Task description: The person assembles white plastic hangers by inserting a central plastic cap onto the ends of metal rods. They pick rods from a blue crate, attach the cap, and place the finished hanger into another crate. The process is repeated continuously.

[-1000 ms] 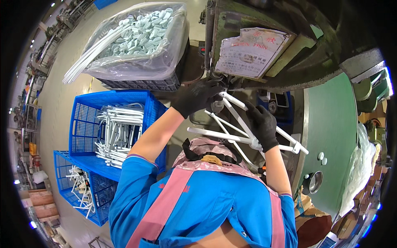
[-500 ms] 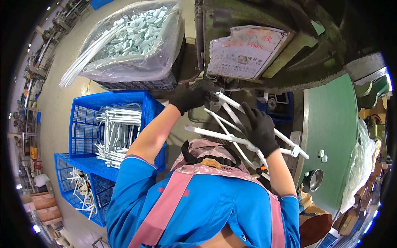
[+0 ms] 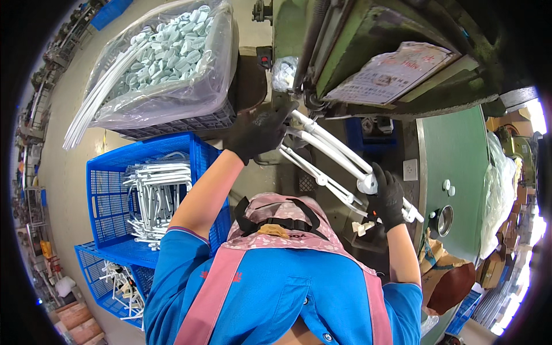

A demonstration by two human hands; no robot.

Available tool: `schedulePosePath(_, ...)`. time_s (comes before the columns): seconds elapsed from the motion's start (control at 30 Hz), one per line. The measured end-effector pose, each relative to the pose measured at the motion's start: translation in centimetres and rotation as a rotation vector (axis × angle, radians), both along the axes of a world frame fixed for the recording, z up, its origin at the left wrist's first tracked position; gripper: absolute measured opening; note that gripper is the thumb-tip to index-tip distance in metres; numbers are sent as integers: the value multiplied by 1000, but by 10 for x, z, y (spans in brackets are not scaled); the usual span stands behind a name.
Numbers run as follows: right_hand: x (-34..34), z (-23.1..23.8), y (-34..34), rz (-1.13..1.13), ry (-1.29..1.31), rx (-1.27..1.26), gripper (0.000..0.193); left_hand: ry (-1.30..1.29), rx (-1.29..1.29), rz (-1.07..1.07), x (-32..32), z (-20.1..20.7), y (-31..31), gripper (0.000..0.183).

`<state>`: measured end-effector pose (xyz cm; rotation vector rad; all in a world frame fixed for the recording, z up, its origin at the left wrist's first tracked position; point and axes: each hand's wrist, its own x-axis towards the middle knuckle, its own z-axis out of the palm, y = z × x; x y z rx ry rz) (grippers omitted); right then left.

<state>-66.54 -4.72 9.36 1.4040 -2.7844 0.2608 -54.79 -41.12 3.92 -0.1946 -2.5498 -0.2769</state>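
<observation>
A folding frame of white tubes (image 3: 326,138) stretches slantwise between my two gloved hands, below the green machine. My left hand (image 3: 260,135), in a black glove, is closed around its upper left end; the fingertips are partly hidden in the machine's shadow. My right hand (image 3: 387,196), also in a black glove, grips its lower right end beside a round white joint (image 3: 367,184). A thinner jointed pair of white tubes (image 3: 322,179) hangs along the lower side of the frame.
The green machine (image 3: 368,23) stands ahead, a green tabletop (image 3: 451,155) to the right with a metal bowl (image 3: 445,221) and small white caps (image 3: 447,185). At left are a bagged crate of pale plastic pieces (image 3: 167,57) and blue baskets (image 3: 106,195) with white tube parts.
The tubes have swung closer together into a narrower bundle. My right hand has moved right and down along the frame to the round joint. My left hand still holds its end.
</observation>
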Motion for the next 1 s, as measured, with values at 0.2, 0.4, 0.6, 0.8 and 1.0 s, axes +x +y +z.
schedulePosePath(0.2, 13, 7, -7, -50, -87, -47, 58, 3, 12, -38, 0, -6, 2, 31)
schedulePosePath(0.4, 23, 24, -13, -99, -138, -46, 56, -206, 380, -3, 2, 19, 7, 39)
schedulePosePath(0.6, 21, 21, -12, -102, -177, -45, 54, -133, 579, -40, -1, 24, 7, 51)
schedulePosePath(0.8, 19, 16, -8, -76, -186, -53, 57, -328, 770, 61, 2, 42, 11, 47)
schedulePosePath(1.0, 19, 22, -10, -88, -199, -24, 56, -127, 850, -21, 6, 40, 9, 43)
